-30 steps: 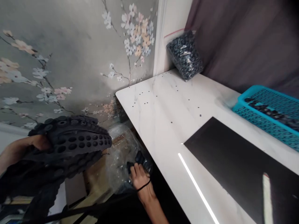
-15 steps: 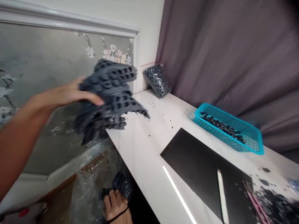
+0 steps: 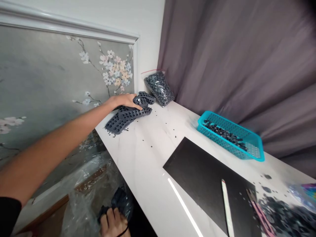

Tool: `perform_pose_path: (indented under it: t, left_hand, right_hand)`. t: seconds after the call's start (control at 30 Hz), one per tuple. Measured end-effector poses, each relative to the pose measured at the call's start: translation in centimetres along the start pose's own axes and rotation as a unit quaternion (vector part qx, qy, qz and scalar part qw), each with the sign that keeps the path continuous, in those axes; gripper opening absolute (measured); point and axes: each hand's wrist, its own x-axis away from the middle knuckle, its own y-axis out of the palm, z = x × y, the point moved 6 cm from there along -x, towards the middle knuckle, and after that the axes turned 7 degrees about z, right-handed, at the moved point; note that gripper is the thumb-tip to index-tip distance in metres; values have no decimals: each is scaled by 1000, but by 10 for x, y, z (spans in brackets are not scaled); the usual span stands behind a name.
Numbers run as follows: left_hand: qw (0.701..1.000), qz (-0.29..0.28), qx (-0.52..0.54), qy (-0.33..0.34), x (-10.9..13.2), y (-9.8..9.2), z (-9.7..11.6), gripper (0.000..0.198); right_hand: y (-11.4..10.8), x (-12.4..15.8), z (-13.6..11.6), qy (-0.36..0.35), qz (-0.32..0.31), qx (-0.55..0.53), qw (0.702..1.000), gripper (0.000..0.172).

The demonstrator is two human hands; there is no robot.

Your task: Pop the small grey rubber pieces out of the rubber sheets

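At the far left corner of the white table, my left hand (image 3: 128,100) is closed over a stack of dark grey moulded rubber sheets (image 3: 132,112) with rows of round holes. The sheets rest on the tabletop, fanned out, with ragged edges. Low beside the table edge is my right hand (image 3: 114,223), wearing a thin black band. Its fingers are curled at a clear plastic bag (image 3: 81,200), against dark pieces (image 3: 119,200) in it. Part of the grip is hidden.
A zip bag of small dark pieces (image 3: 160,89) leans by the curtain. The turquoise basket (image 3: 230,140) holds small black parts. On a black mat (image 3: 197,171) lie a white pen-like tool (image 3: 227,207) and pink-handled tweezers (image 3: 260,212), near a heap of black scraps (image 3: 286,214).
My left hand has brought the rubber sheets down from the air onto the table's far corner. My right hand remains low by the bag. The view has shifted slightly.
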Motion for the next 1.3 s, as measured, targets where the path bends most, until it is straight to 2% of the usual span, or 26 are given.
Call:
perform_pose_path:
  t: [0.17, 0.33, 0.4, 0.47, 0.57, 0.63, 0.7, 0.77, 0.87, 0.93, 1.03, 1.1, 1.17, 1.23, 1.3]
  left_hand:
    - [982, -20, -183, 27, 14, 15, 1, 101]
    - [970, -14, -230, 75, 40, 39, 19, 108]
    - [967, 5, -239, 90, 51, 37, 24, 109]
    - [963, 46, -246, 99, 60, 27, 26, 107]
    - [954, 126, -251, 108, 78, 10, 28, 96]
    - [950, 156, -245, 119, 95, 12, 35, 86]
    - [949, 170, -222, 144, 120, 26, 51, 76]
    - [959, 141, -178, 172, 151, 54, 74, 67]
    - [961, 40, -81, 260, 199, 105, 114, 58]
    - [939, -12, -34, 343, 226, 131, 136, 54]
    - [924, -8, -22, 382, 233, 146, 141, 36]
    - [926, 14, -33, 375, 221, 145, 132, 26]
    - [930, 43, -38, 363, 209, 136, 123, 23]
    - [940, 86, -7, 330, 206, 118, 112, 21]
    - [952, 136, 63, 266, 219, 93, 95, 16]
  right_hand:
    - [-15, -6, 0, 10, 74, -12, 997, 15]
    - [-21, -12, -1, -4, 88, -1, 996, 13]
    - [-23, -14, 0, -4, 92, -2, 996, 12]
    - [-26, -16, 2, 1, 94, -11, 996, 12]
    - [-30, -19, 4, 7, 89, -23, 996, 13]
    - [-30, -22, 4, 6, 84, -26, 996, 12]
    - [-30, -23, 3, 2, 80, -30, 996, 12]
    - [-28, -23, 3, 1, 75, -32, 997, 14]
    - [-26, -20, 3, 8, 62, -32, 998, 16]
    - [-25, -18, 4, 15, 53, -28, 998, 18]
    - [-28, -18, 6, 16, 43, -23, 999, 20]
    - [-31, -22, 7, 14, 32, -24, 999, 20]
    - [-36, -27, 8, 14, 28, -25, 999, 17]
    - [-43, -31, 7, 12, 25, -25, 999, 13]
    - [-49, -34, 7, 11, 11, -30, 999, 11]
